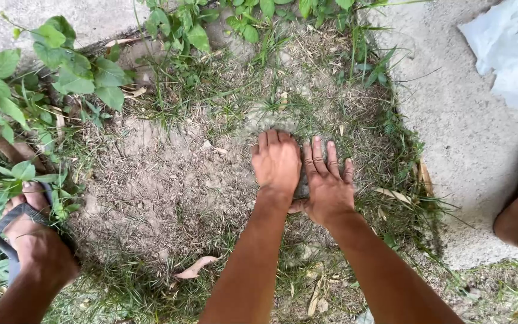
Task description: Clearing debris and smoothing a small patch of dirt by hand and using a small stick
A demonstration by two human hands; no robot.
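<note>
Between both hands, grey stone (301, 187) seemingly wedged; fingers (318, 153) flat on soil.

Green leaves (73, 72), grey-brown soil (169, 174), pale grey concrete (463, 138), white plastic sheet (511, 48)

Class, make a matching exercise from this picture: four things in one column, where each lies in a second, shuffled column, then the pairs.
Things:
1. both hands
2. white plastic sheet
3. broad-leaved plants
4. dry leaf

Places:
A. top right corner, on the concrete
B. left edge and top left
C. middle, pressed flat side by side on bare soil
D. on thin grass, left of the left forearm

Pairs: 1-C, 2-A, 3-B, 4-D
</note>
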